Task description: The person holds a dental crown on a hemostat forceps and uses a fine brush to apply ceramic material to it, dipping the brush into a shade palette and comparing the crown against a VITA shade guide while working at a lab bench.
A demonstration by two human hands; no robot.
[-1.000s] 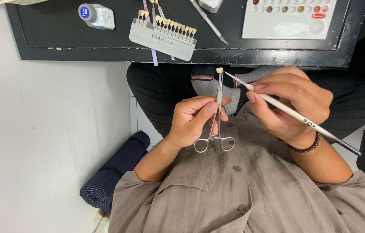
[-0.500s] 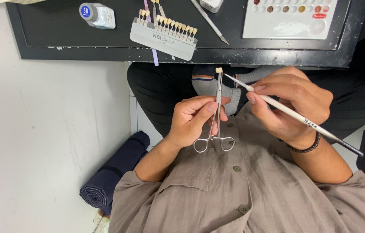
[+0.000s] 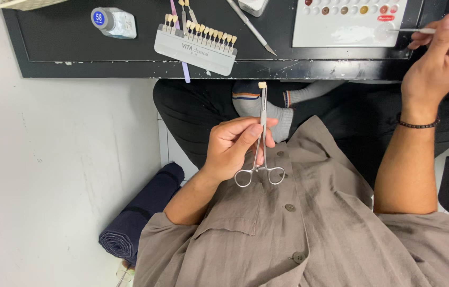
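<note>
**Q:** Two hands appear; what does each one hold?

**A:** Left hand [image 3: 235, 146]: fingers curled shut around the shaft of the steel forceps [image 3: 261, 141], thumb lying along it. The forceps stand nearly upright over the lap, ring handles hanging free below the palm, tips closed on a small cream tooth piece [image 3: 262, 85]. Right hand [image 3: 442, 50]: raised to the far right, fingers pinched closed on a thin white brush [image 3: 431, 32], whose tip rests on the white mixing palette [image 3: 349, 24].

**Q:** Where does the tooth piece sit relative to the bench edge?

**A:** Just below the front edge of the black bench [image 3: 102, 61], apart from it, beneath the grey shade guide [image 3: 195, 45] that overhangs that edge.

**Q:** What open room surrounds the hands?

**A:** Between the two hands lies the lap, covered by dark trousers [image 3: 198, 111] and a brown-grey shirt [image 3: 314, 223]; the hands are well apart. Left of the forceps hand, a white wall surface [image 3: 49, 170] runs to the frame edge, with a rolled dark blue cloth [image 3: 139, 218] low beside the elbow.

**Q:** What else lies on the bench?

**A:** One small jar with a blue cap [image 3: 113, 21] at the left, and a slim metal tool [image 3: 251, 26] between guide and palette.
</note>
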